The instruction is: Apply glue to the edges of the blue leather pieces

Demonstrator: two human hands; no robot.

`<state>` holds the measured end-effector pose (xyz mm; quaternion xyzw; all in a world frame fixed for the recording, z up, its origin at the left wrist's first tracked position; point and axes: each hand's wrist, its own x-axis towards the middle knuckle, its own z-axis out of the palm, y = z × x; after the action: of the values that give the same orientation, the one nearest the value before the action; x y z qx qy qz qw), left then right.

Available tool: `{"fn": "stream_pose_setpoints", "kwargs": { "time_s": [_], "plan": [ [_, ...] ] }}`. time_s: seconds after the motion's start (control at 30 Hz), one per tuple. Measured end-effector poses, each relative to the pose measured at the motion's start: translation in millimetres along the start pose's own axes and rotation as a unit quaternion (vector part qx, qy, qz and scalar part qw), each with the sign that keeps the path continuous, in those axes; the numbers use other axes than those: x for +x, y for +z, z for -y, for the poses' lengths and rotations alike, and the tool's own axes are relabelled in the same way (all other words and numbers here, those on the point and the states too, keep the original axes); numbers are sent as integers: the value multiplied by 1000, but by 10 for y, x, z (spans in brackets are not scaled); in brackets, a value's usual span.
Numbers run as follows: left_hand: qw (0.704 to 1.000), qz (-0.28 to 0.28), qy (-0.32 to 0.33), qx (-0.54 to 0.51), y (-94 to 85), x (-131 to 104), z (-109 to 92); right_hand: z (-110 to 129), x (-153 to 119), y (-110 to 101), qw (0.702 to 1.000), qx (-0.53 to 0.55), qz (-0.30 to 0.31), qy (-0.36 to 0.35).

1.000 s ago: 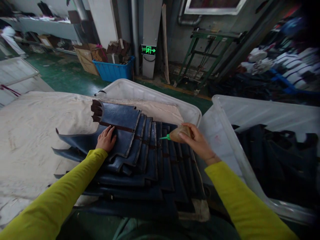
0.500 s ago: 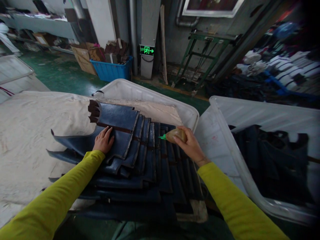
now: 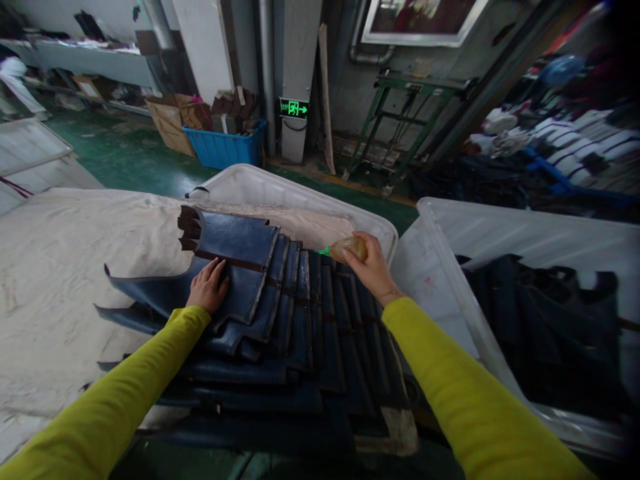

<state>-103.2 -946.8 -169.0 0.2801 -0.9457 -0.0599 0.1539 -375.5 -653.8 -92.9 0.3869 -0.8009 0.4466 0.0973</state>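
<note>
Dark blue leather-like pieces [image 3: 240, 233] lie fanned out in an overlapping stack, each crossed by a brown strip. My left hand [image 3: 209, 285] rests flat on the top piece, its fingers slightly apart. In my right hand [image 3: 371, 263] is a squeeze bottle [image 3: 349, 250] of yellowish-brown content, tipped sideways with its green nozzle [image 3: 324, 251] pointing left. The nozzle is at the far edge of the fanned pieces; whether it touches them I cannot tell. Shiny wet-looking lines show along some exposed edges.
Beneath the stack spreads a cream cloth [image 3: 55, 267] over a white bin [image 3: 300, 190]. To the right, another white bin [image 3: 450, 267] holds more dark blue pieces [image 3: 560, 320]. A blue crate [image 3: 225, 147] and a green metal stand [image 3: 395, 127] are farther back. A person's legs [image 3: 20, 83] show at far left.
My right hand has moved the squeeze bottle away from me, up toward the far edge of the stack. My left hand stays on the top piece. The view has tilted slightly.
</note>
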Motion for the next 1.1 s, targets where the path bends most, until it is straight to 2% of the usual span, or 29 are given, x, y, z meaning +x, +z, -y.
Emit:
{"fn": "stream_pose_setpoints", "kwargs": {
  "time_s": [0.2,0.43,0.53,0.63,0.7,0.77,0.9,1.1],
  "plan": [
    [1000,7,-5,4,-18,1,-21,-56,-38,-3,999,13,1,33],
    [1000,4,-4,6,-20,2,-21,22,-314,-129,989,46,99,99],
    [1000,10,-7,7,-22,3,-24,45,-362,-216,971,85,140,176],
    [1000,9,-6,7,-11,3,-17,-5,-339,-322,956,129,104,244],
    [1000,6,-5,5,2,3,-7,-60,-303,-386,963,122,51,236],
    [1000,5,-6,4,14,2,4,-109,-270,-425,974,85,26,207],
    [1000,11,-8,5,23,4,16,-175,-242,-399,985,21,18,172],
    [1000,8,-4,4,14,3,8,-235,-192,-259,989,9,12,148]
  ]
}}
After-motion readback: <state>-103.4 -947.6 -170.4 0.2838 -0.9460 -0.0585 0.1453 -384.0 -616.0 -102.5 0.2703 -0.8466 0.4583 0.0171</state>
